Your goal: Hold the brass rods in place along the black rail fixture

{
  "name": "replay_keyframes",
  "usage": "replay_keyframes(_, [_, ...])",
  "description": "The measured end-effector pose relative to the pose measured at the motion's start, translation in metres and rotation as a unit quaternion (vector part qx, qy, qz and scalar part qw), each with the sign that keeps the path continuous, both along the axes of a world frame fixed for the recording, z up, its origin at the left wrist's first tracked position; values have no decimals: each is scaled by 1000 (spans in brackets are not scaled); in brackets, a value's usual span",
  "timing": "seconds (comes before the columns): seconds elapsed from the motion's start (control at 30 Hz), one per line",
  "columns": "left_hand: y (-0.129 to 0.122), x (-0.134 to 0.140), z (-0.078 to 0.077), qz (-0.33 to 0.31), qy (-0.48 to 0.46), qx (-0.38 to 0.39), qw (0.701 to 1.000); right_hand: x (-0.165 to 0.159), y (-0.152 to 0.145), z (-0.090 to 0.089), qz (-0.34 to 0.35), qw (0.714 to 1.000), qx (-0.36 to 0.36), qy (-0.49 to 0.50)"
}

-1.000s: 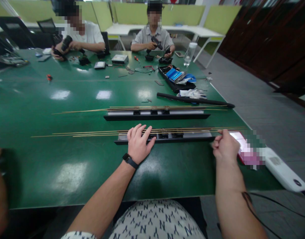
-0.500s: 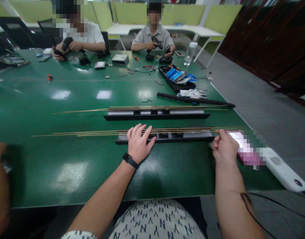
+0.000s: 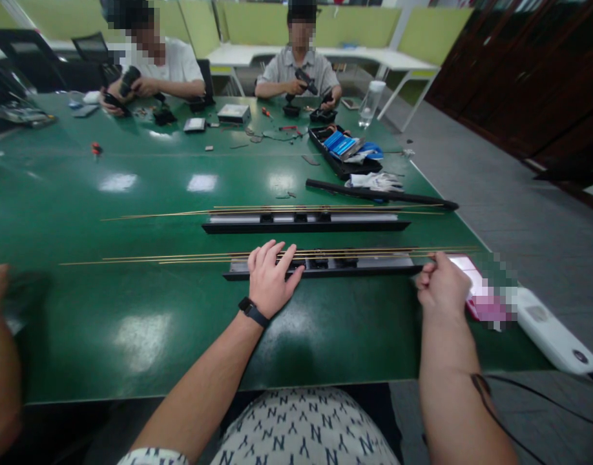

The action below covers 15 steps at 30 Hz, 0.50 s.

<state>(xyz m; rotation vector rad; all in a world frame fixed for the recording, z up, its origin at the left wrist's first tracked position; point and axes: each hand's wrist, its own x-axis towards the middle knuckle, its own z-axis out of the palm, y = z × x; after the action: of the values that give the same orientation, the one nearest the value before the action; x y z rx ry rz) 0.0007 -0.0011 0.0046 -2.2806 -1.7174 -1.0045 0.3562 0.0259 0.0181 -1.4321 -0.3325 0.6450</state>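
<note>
My left hand [image 3: 271,276], wearing a dark wristwatch [image 3: 252,311], lies with fingers spread over the nearer black-edged metal bar [image 3: 381,261] and the thin gold-coloured rods [image 3: 204,258] running along it. At the bar's right end my right hand [image 3: 444,284] is closed in a pinch on the end of one thin gold rod [image 3: 431,256]. Dark blocks [image 3: 318,263] sit inside the bar's channel; my left hand hides part of it. Farther off, a second black-edged bar [image 3: 306,227] lies roughly parallel, with more gold rods [image 3: 180,214] along it.
A pink-edged phone [image 3: 471,278] and a white power strip [image 3: 553,326] lie right of my right hand. Beyond the bars are a black tube [image 3: 381,194], white gloves [image 3: 374,182] and a black tray [image 3: 332,161]. Two people holding power tools sit opposite; another person's arm [image 3: 0,361] is at left.
My right hand has moved slightly right, drawing one gold rod along, whose left end has shifted the same way. My left hand and both bars have stayed in place.
</note>
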Motion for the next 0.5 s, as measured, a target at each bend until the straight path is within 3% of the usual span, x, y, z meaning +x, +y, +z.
replay_keyframes(0.37, [0,2,2,2,-6,-8,1000,-11,-11,-5,85,996,-6,-7])
replay_keyframes(0.5, [0,1,1,0,-1,-5,1000,-11,-10,-3,78,997,6,4])
